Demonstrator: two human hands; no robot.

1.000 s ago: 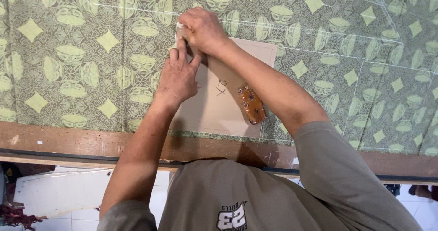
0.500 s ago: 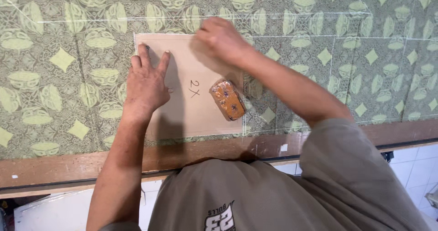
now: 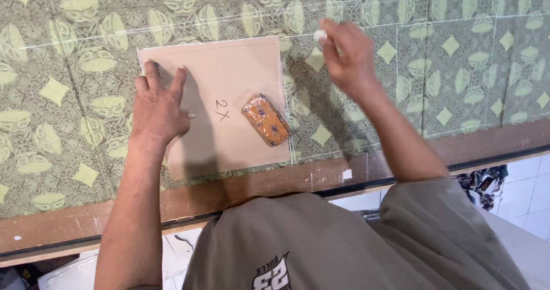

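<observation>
Bright, even light – soft shadows, right hand [image 3: 346, 55] motion-blurred

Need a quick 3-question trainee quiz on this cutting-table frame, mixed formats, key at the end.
1. True or false: the left hand lies flat on the cardboard template.
2. The right hand pinches a small white piece over: A) the template B) the patterned green fabric C) the wooden table edge
3. Fill in: the orange block rests on the ____.

Key: 1 true; 2 B; 3 template
</observation>
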